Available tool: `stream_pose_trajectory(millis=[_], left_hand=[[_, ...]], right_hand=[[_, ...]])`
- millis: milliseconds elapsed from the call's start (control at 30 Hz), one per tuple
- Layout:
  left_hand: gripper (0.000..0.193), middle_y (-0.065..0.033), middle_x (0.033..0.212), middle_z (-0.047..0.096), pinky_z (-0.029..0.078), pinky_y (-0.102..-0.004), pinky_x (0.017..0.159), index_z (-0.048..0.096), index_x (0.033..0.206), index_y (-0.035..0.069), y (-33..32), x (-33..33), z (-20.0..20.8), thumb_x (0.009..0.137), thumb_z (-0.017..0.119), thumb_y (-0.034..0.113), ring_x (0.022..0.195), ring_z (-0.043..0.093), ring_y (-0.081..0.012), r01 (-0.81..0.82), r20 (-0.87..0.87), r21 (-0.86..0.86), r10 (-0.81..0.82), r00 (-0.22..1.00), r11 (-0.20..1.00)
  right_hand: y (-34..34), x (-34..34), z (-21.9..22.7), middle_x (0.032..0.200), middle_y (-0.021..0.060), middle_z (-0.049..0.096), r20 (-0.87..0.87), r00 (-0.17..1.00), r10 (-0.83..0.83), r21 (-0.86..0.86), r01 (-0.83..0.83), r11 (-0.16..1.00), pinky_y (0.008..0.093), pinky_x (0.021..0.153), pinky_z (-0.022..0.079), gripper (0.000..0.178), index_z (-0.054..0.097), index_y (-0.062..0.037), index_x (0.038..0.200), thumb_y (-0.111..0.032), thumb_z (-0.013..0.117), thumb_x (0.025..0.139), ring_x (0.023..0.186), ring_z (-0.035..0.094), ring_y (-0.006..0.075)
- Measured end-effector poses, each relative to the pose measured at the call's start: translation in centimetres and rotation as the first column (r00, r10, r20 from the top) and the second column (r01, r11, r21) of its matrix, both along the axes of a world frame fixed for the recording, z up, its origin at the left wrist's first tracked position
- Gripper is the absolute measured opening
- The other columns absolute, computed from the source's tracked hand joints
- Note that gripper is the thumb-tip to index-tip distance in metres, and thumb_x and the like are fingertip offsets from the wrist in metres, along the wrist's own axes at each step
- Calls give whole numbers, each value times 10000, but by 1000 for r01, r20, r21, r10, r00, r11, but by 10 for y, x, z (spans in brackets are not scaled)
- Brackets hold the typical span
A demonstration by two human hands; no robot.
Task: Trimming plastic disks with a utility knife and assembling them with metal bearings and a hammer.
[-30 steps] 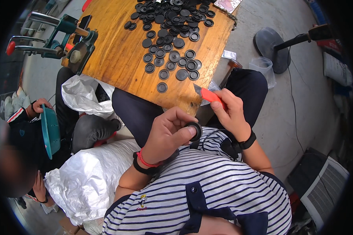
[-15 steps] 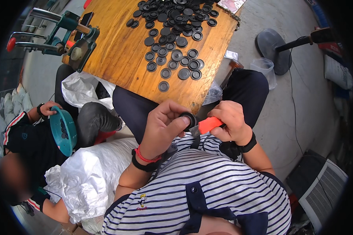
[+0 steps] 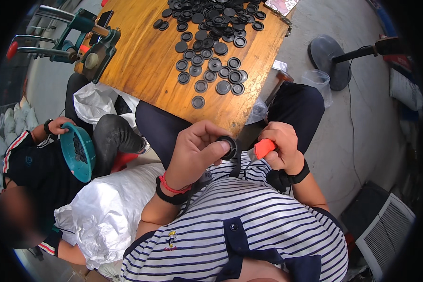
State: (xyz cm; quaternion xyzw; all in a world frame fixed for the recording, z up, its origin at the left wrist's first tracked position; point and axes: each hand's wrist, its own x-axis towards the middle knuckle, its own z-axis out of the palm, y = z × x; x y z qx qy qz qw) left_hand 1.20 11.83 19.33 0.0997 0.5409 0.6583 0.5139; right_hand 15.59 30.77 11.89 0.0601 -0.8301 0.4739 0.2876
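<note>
Shift in the head view: half a second ago the orange knife [image 3: 265, 148] was up against the black disc [image 3: 228, 147]; now it has drawn off to the right, a small gap between them.
Left hand [image 3: 199, 152]: pinching that disc by its rim between thumb and fingers, centre of the frame.
Right hand [image 3: 281, 144]: closed round the knife's handle, right of centre, blade [image 3: 252, 154] pointing down and left.
Working well: I'd keep the disc firmly pinched, the thumb behind the rim, and the strokes short and light.
In the way: left thumb roughly level with the blade, striped shirt [image 3: 249, 221] close below.
Wooden table [image 3: 141, 70]: upper middle, loose disc pile [image 3: 216, 21] on it, teal press [image 3: 101, 54] at its left edge.
Neighbour: a co-worker's hand [image 3: 59, 125], left side, grips a teal basin [image 3: 85, 136] with dark pieces inside.
White sack [image 3: 113, 207]: lower left, beside the striped shirt.
</note>
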Motion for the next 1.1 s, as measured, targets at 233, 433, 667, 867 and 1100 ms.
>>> stream_pose_trajectory(millis=[233,433,667,867,1100], left_hand=[[166,-24,800,651,445,-169,567,629,1014,-20,0,0,1,852,644,15,634,560,-35,14,-17,-5,-15,1000,1000],[171,-21,800,649,441,-173,569,638,1018,-25,0,1,1,852,643,18,632,554,-34,39,-6,8,-39,999,999],[202,-51,884,668,474,-178,678,640,1046,-47,-3,10,7,849,656,-6,749,598,-50,157,56,158,-168,984,975],[193,-44,888,674,485,-188,685,644,1043,-47,-6,-3,1,855,649,-4,769,604,-50,118,27,92,-121,992,989],[187,-32,870,671,481,-185,673,649,1042,-39,-3,0,3,860,655,3,761,600,-45,84,89,111,-94,992,990]], right_hand=[[-3,-6,7,665,71,480,5,1000,27,129,-28,991,346,485,397,343,598,-30,851,-356,688,793,532,508,254],[-6,-9,9,649,69,466,-17,999,27,140,-25,990,345,482,393,358,600,-28,850,-374,684,809,521,501,253],[0,-9,8,666,115,523,286,932,-224,41,221,974,335,495,414,358,590,-1,849,-355,639,862,538,533,268],[2,-1,8,662,84,497,17,999,39,30,-39,999,344,482,398,345,595,-21,841,-363,640,843,525,509,254],[0,-6,10,661,74,476,30,995,99,112,-102,989,349,482,394,331,599,-30,841,-353,665,812,525,501,256]])
